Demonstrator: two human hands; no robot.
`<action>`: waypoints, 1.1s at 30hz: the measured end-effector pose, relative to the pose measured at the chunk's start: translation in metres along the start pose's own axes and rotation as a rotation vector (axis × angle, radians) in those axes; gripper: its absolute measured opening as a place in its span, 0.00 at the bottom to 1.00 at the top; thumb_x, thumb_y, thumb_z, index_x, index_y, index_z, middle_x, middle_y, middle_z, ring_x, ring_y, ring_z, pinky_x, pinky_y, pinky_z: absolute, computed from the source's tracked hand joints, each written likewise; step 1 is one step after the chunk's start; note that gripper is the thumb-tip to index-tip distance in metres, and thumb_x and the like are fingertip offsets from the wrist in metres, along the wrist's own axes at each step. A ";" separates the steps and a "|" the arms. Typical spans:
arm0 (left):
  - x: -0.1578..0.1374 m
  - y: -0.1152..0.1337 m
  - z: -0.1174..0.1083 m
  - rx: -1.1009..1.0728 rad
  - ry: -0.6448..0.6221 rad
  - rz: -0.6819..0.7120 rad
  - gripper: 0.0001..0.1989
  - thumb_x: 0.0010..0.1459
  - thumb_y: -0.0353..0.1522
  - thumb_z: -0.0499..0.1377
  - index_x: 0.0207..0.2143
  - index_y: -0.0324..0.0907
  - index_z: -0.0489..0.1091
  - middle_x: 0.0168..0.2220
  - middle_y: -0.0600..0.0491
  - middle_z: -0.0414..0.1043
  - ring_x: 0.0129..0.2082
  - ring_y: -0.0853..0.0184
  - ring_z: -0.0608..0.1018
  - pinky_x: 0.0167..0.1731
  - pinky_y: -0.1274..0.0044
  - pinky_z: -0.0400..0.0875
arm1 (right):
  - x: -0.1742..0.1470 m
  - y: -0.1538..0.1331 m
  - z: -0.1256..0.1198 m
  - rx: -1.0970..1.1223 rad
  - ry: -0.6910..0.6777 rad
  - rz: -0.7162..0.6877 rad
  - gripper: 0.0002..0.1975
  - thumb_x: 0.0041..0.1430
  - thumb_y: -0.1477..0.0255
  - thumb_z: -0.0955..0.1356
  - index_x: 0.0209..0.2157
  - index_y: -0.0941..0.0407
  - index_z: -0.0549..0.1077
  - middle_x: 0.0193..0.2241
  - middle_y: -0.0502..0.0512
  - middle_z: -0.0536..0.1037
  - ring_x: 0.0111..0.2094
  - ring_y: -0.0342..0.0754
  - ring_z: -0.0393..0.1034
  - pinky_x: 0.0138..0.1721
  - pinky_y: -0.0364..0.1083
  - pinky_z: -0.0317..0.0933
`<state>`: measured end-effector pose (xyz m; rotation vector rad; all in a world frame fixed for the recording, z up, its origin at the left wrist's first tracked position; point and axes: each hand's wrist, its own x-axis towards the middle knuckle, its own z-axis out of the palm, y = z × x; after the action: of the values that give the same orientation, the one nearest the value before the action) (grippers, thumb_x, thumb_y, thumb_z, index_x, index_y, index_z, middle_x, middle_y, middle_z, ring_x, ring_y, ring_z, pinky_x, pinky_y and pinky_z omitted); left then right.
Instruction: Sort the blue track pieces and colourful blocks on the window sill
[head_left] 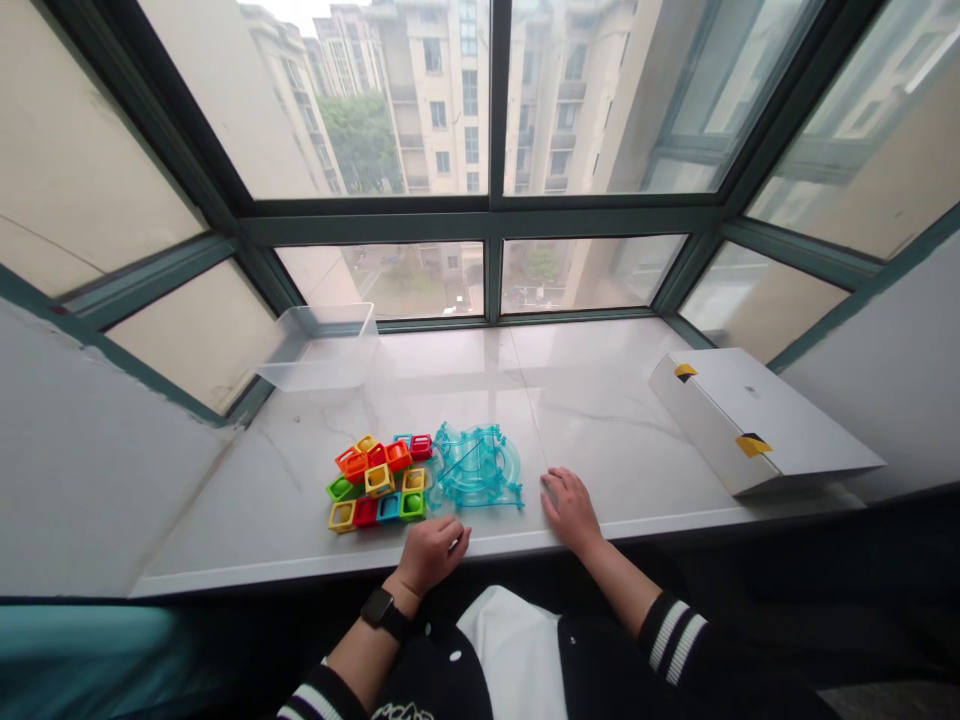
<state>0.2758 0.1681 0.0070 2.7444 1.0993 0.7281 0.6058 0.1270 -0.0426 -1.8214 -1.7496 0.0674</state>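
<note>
My left hand (433,553), with a dark watch on the wrist, rests at the front edge of the white sill. Its fingers are curled in and nothing shows in them. Just beyond it lies a pile of hollow toy blocks (379,481) in red, orange, yellow, green and blue. Touching the pile on its right are clear turquoise plastic track pieces (478,465), some curved, heaped over one another. My right hand (570,508) lies on the sill to the right of these pieces, apart from them. Its fingers are stretched out loosely, holding nothing.
A clear plastic bin (330,350) stands at the back left by the window. On the right is a white box (772,410) with yellow-and-black tabs. The marble-patterned sill (600,400) ends at a front edge close to my body. Window frames enclose the back and sides.
</note>
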 end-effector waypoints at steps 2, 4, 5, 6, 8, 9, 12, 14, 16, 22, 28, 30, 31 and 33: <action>0.005 0.003 -0.009 -0.022 0.027 -0.042 0.20 0.72 0.36 0.52 0.25 0.47 0.69 0.23 0.53 0.69 0.25 0.65 0.74 0.28 0.72 0.68 | 0.002 0.001 -0.004 0.086 0.042 0.029 0.19 0.72 0.66 0.61 0.59 0.52 0.72 0.55 0.63 0.77 0.59 0.61 0.69 0.62 0.64 0.65; 0.014 0.004 -0.020 -0.050 0.088 -0.084 0.16 0.71 0.36 0.53 0.29 0.47 0.72 0.27 0.51 0.73 0.31 0.61 0.77 0.36 0.68 0.73 | 0.006 -0.001 -0.009 0.156 0.091 0.042 0.20 0.73 0.64 0.61 0.62 0.53 0.70 0.55 0.63 0.77 0.58 0.60 0.70 0.61 0.63 0.66; 0.021 0.003 -0.026 -0.061 0.129 -0.100 0.13 0.70 0.36 0.54 0.33 0.47 0.74 0.32 0.50 0.76 0.36 0.59 0.79 0.42 0.66 0.75 | 0.010 -0.004 -0.011 0.178 0.108 0.035 0.21 0.73 0.64 0.61 0.62 0.53 0.69 0.55 0.63 0.76 0.58 0.60 0.70 0.61 0.63 0.66; 0.028 0.000 -0.031 -0.063 0.170 -0.116 0.10 0.70 0.36 0.55 0.38 0.47 0.75 0.37 0.48 0.78 0.41 0.57 0.79 0.48 0.63 0.75 | 0.015 -0.009 -0.013 0.190 0.116 0.018 0.21 0.73 0.64 0.61 0.63 0.53 0.68 0.56 0.63 0.76 0.59 0.60 0.69 0.62 0.62 0.66; 0.044 -0.007 -0.038 -0.043 0.219 -0.147 0.11 0.69 0.38 0.56 0.49 0.46 0.75 0.47 0.45 0.78 0.51 0.54 0.78 0.57 0.59 0.72 | 0.029 -0.021 -0.015 0.199 0.107 -0.030 0.22 0.73 0.63 0.61 0.64 0.52 0.67 0.58 0.63 0.74 0.62 0.60 0.67 0.63 0.62 0.65; 0.052 -0.012 -0.038 -0.030 0.222 -0.163 0.14 0.69 0.39 0.56 0.53 0.46 0.73 0.51 0.44 0.77 0.55 0.53 0.77 0.59 0.58 0.70 | 0.038 -0.029 -0.014 0.197 0.102 -0.054 0.23 0.73 0.62 0.62 0.65 0.52 0.67 0.59 0.63 0.73 0.63 0.60 0.66 0.63 0.61 0.64; 0.072 -0.027 -0.029 0.001 0.164 -0.184 0.22 0.71 0.41 0.54 0.64 0.46 0.66 0.61 0.43 0.72 0.63 0.51 0.72 0.64 0.56 0.66 | 0.068 -0.055 -0.008 0.186 0.024 -0.095 0.27 0.73 0.57 0.63 0.67 0.53 0.65 0.63 0.65 0.70 0.66 0.61 0.63 0.66 0.61 0.62; 0.081 -0.035 -0.015 0.039 0.112 -0.193 0.24 0.72 0.43 0.54 0.66 0.46 0.64 0.66 0.41 0.68 0.67 0.49 0.68 0.66 0.54 0.64 | 0.086 -0.070 0.001 0.149 -0.047 -0.110 0.33 0.71 0.54 0.65 0.70 0.54 0.61 0.68 0.66 0.65 0.69 0.63 0.58 0.68 0.63 0.58; 0.085 -0.039 -0.001 0.077 0.061 -0.210 0.25 0.73 0.44 0.52 0.66 0.44 0.65 0.69 0.41 0.64 0.70 0.47 0.65 0.66 0.54 0.64 | 0.098 -0.083 0.011 0.094 -0.126 -0.128 0.38 0.68 0.52 0.67 0.72 0.55 0.57 0.72 0.66 0.58 0.72 0.65 0.53 0.70 0.65 0.53; 0.089 -0.039 0.021 0.170 -0.068 -0.271 0.25 0.74 0.44 0.50 0.65 0.41 0.67 0.70 0.39 0.63 0.69 0.45 0.65 0.64 0.55 0.66 | 0.103 -0.096 0.029 0.009 -0.276 -0.120 0.40 0.65 0.52 0.70 0.73 0.51 0.58 0.74 0.63 0.58 0.74 0.67 0.49 0.72 0.70 0.44; 0.091 -0.043 0.019 0.173 -0.092 -0.256 0.24 0.74 0.44 0.51 0.65 0.44 0.67 0.69 0.43 0.65 0.69 0.49 0.66 0.64 0.58 0.66 | 0.105 -0.092 0.031 0.073 -0.240 -0.142 0.37 0.64 0.55 0.71 0.70 0.51 0.64 0.69 0.65 0.65 0.69 0.65 0.58 0.70 0.66 0.50; 0.091 -0.044 0.020 0.162 -0.094 -0.246 0.24 0.74 0.44 0.51 0.66 0.45 0.66 0.69 0.43 0.66 0.69 0.49 0.66 0.64 0.59 0.66 | 0.107 -0.091 0.033 0.087 -0.216 -0.131 0.36 0.63 0.56 0.71 0.69 0.51 0.65 0.66 0.66 0.67 0.67 0.65 0.60 0.69 0.66 0.53; 0.091 -0.044 0.020 0.160 -0.095 -0.244 0.24 0.74 0.43 0.51 0.66 0.44 0.66 0.68 0.43 0.66 0.69 0.50 0.66 0.64 0.59 0.66 | 0.107 -0.090 0.034 0.091 -0.205 -0.120 0.36 0.63 0.56 0.71 0.69 0.51 0.66 0.65 0.66 0.67 0.67 0.65 0.60 0.69 0.66 0.53; 0.091 -0.044 0.021 0.167 -0.096 -0.246 0.24 0.74 0.43 0.50 0.67 0.44 0.65 0.68 0.43 0.67 0.68 0.50 0.67 0.64 0.59 0.66 | 0.107 -0.089 0.037 0.101 -0.187 -0.094 0.35 0.63 0.58 0.72 0.69 0.52 0.66 0.64 0.67 0.68 0.66 0.66 0.60 0.68 0.66 0.54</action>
<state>0.3152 0.2636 0.0135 2.6701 1.5020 0.4867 0.5244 0.2351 0.0065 -1.7039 -1.9208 0.2912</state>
